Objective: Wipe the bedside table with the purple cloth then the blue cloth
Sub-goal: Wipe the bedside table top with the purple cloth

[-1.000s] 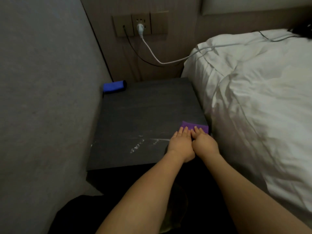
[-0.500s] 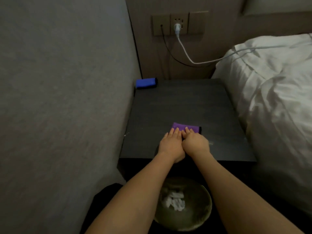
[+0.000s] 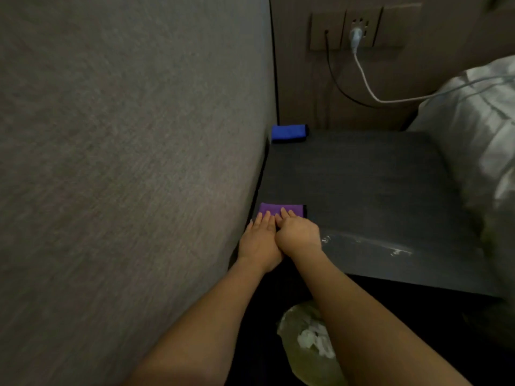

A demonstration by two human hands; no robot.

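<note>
Head view: both hands lay flat, palms down, on the purple cloth, fingers extended, not gripping. Left hand sat beside the grey wall; right hand touched it, partly overlapping. Cloth was at the bedside table's front-left edge, against the wall. Blue cloth lay folded in the back-left corner, well apart. Tabletop to the right was open up to the white bedding. A wet streak ran near the front edge.
</note>
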